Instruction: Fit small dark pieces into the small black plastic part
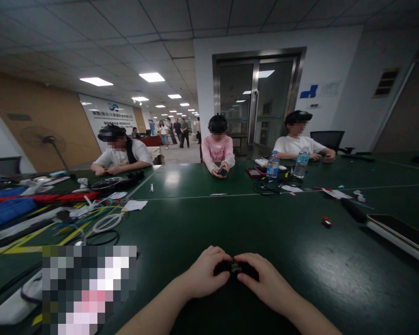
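Note:
A small dark object (235, 267) with a yellowish spot lies between my two hands, low over the green table (181, 223). My left hand (209, 271) pinches its left side, the thumb below and the fingers curled above. From the other side my right hand (260, 278) grips it in the same way, its fingertips close to those of the left. Shadow and the fingers hide most of the object, so its kind cannot be made out.
A power strip (17, 298), cables (106, 223) and blue bins (10, 211) crowd the left. A small red object (326, 222) and a phone-like slab (401, 232) lie right. Water bottles (273, 165) stand farther off. Three people sit opposite; one in pink (218, 151) holds a dark object.

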{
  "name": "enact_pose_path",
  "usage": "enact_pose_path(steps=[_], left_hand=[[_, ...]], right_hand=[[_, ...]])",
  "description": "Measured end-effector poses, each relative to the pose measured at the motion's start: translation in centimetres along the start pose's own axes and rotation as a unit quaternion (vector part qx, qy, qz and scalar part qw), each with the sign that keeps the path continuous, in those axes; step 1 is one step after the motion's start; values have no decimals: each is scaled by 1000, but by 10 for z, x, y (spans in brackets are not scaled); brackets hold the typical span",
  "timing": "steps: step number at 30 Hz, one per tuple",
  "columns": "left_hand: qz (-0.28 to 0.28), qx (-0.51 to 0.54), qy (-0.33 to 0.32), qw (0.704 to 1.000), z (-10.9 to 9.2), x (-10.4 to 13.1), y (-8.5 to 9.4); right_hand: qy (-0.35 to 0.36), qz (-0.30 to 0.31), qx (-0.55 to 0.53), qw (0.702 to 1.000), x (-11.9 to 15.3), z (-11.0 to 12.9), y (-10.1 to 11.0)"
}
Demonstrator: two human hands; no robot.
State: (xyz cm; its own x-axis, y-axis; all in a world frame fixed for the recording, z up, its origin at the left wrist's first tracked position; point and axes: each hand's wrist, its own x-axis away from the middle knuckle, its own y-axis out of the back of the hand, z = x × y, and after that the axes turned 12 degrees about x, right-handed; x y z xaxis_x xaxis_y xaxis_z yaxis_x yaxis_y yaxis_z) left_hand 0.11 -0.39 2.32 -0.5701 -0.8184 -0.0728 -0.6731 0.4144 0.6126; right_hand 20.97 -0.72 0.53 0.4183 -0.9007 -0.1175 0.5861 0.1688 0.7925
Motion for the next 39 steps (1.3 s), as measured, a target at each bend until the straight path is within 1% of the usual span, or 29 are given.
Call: enact_pose_path(steps=[5, 15, 21, 27, 31, 34, 39], left_hand=[[-4, -2, -4, 1000, 1, -1, -1], [-2, -3, 8, 1000, 0, 0, -1], [-11, -12, -2, 1000, 2, -1, -4], [0, 1, 7, 1000, 0, 0, -1], [-2, 11, 16, 1000, 0, 1, -1], [-6, 7, 11, 1000, 0, 0, -2], [-4, 6, -1, 1000, 0, 0, -2]], right_hand=[[11, -3, -3, 1000, 0, -1, 0], [1, 11, -4, 1000, 0, -1, 0], [9, 8, 5, 1000, 0, 1, 1], [2, 16, 10, 1000, -1, 0, 0], [-1, 14, 16, 1000, 0, 2, 1], [-10, 6, 15, 1000, 1, 3, 1], [0, 4, -2, 1000, 1, 4, 1]])
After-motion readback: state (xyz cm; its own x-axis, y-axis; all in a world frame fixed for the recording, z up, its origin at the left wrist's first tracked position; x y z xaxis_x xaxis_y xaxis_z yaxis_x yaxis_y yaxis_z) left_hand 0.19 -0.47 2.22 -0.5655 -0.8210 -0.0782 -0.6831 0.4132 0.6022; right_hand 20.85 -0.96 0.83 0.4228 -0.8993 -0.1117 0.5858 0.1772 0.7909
